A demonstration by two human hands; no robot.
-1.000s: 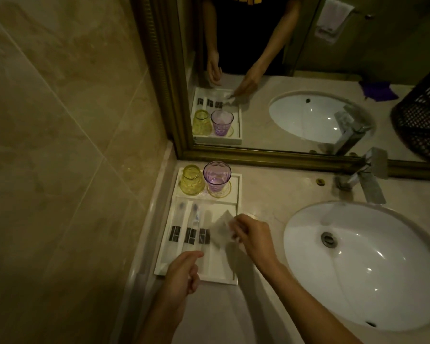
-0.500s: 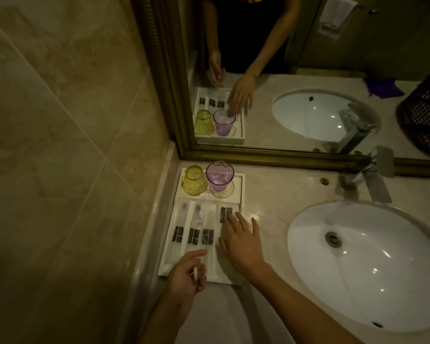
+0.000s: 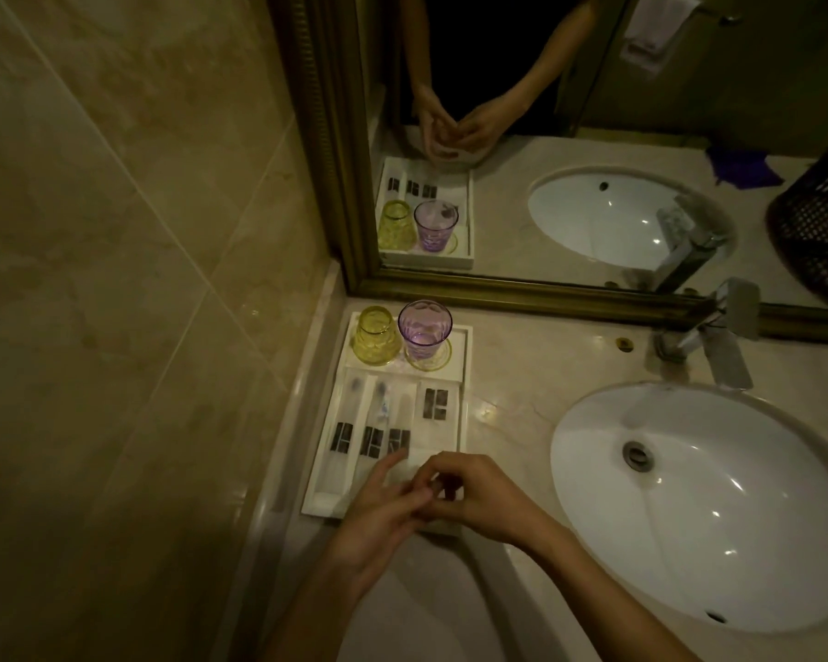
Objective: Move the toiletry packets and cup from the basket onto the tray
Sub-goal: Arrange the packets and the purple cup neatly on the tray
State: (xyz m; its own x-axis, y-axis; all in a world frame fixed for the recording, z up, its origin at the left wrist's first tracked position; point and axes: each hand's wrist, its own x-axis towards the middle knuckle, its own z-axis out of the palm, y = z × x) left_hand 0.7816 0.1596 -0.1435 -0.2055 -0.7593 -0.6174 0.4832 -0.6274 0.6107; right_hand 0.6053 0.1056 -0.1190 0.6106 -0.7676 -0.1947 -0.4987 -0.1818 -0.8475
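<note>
A white tray (image 3: pixel 467 355) lies on the counter in the corner by the wall. At its far end stand a yellow cup (image 3: pixel 376 336) and a purple cup (image 3: pixel 424 334). Three long clear packets (image 3: pixel 371 439) with dark labels lie side by side in the tray, and a shorter packet (image 3: pixel 435 403) sits to their right. My left hand (image 3: pixel 378 508) and my right hand (image 3: pixel 488 499) meet over the tray's near right corner. Their fingertips pinch a small packet (image 3: pixel 445 490) with a dark label, mostly hidden by the fingers.
A white sink basin (image 3: pixel 699 504) fills the counter to the right, with a chrome faucet (image 3: pixel 718 336) behind it. The gold-framed mirror (image 3: pixel 593 298) stands just past the tray and reflects a dark woven basket (image 3: pixel 818 231) and a purple cloth (image 3: pixel 742 167).
My right hand has left the short packet flat in the tray and drawn back toward me. It now joins my left hand on the small packet that hand was holding.
</note>
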